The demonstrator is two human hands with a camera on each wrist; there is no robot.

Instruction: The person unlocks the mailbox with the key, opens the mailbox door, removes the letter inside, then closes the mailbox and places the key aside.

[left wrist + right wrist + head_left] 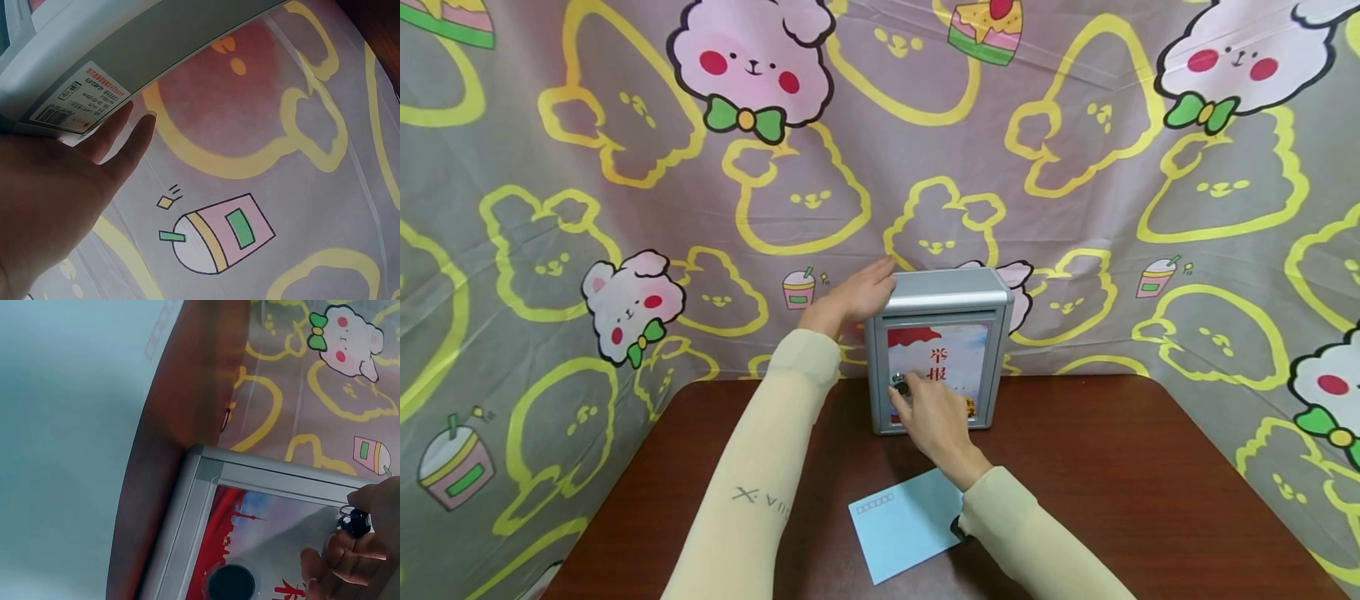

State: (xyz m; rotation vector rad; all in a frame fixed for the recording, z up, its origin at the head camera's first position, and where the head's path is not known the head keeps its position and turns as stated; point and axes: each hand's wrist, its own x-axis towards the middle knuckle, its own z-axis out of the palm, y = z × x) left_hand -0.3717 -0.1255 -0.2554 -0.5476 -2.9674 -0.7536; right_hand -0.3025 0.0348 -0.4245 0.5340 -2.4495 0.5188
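Observation:
A grey metal letter box [940, 292] with a printed front panel [281, 528] stands upright at the back of the table. My left hand [857, 296] rests against its upper left corner, fingers extended. In the left wrist view, the hand [56, 194] lies along the box wall beside a white label [81, 97]. At the left of the front panel, my right hand [940, 421] pinches a small black-headed key [900, 385] at the lock. The right wrist view shows the key [355, 522] with a wire ring, between thumb and fingers; the keyhole is hidden.
A pale blue envelope [906, 521] lies on the dark red-brown table [1097, 483] in front of the box, partly under the right forearm. A patterned cloth [1075, 217] hangs behind and at both sides, close to the box's back.

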